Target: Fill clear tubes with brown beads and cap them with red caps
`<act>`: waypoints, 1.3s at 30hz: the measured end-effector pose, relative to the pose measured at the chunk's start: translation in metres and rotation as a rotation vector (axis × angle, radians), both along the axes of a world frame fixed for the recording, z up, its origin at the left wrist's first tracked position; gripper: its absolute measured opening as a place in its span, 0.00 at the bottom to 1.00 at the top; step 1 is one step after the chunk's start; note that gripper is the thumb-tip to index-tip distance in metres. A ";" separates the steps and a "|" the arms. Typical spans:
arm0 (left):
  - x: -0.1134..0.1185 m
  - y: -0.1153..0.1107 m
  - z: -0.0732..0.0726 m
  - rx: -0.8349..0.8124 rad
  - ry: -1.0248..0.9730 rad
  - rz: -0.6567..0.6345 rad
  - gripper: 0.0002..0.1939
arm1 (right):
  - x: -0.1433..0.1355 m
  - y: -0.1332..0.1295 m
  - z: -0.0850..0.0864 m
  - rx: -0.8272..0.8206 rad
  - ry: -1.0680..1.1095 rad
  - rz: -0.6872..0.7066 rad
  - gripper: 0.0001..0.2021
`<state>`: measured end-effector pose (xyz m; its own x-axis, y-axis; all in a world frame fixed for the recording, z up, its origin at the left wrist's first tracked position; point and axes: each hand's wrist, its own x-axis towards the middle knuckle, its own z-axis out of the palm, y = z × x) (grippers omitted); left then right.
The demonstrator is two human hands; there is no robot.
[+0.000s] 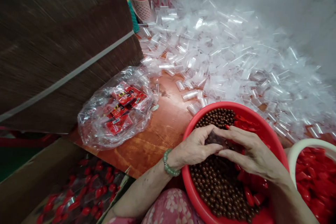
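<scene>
My left hand (193, 147), with a green bead bracelet (169, 163) at its wrist, closes its thumb and fingers around a small see-through container (214, 139) that looks dark brown inside. From the other side, the fingers of my right hand (252, 150) grip the same container; its far end is hidden behind them. Both hands are over a red basin (187, 178). Inside it lie many glossy brown balls (215, 189) on the left and red plastic pieces (253, 196) on the right, partly covered by my right hand.
Clear plastic tubes (223, 52) are heaped across the wooden table (168, 112). A clear bag (89, 126) holds red printed cards (119, 122). Strapped dark cardboard (65, 35) stands left, above a box of red-capped containers (86, 192). A white tub (291, 157) of red pieces stands right.
</scene>
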<state>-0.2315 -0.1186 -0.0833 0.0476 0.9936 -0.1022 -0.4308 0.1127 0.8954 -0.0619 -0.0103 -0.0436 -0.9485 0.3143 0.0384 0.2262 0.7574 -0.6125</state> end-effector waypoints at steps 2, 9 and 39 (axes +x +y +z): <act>0.000 0.000 0.000 0.009 0.011 0.038 0.07 | -0.002 0.000 -0.001 -0.003 -0.002 0.016 0.23; 0.000 0.000 -0.001 -0.097 -0.198 -0.033 0.12 | 0.004 0.001 -0.002 -0.023 0.047 -0.041 0.21; -0.003 0.001 -0.007 -0.025 -0.390 0.022 0.18 | 0.014 -0.003 0.006 -0.391 0.100 -0.413 0.21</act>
<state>-0.2347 -0.1180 -0.0905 0.0661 0.9923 -0.1047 -0.7408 0.1191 0.6611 -0.0483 -0.0134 -0.0374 -0.7420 0.6664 -0.0723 0.3817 0.3314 -0.8629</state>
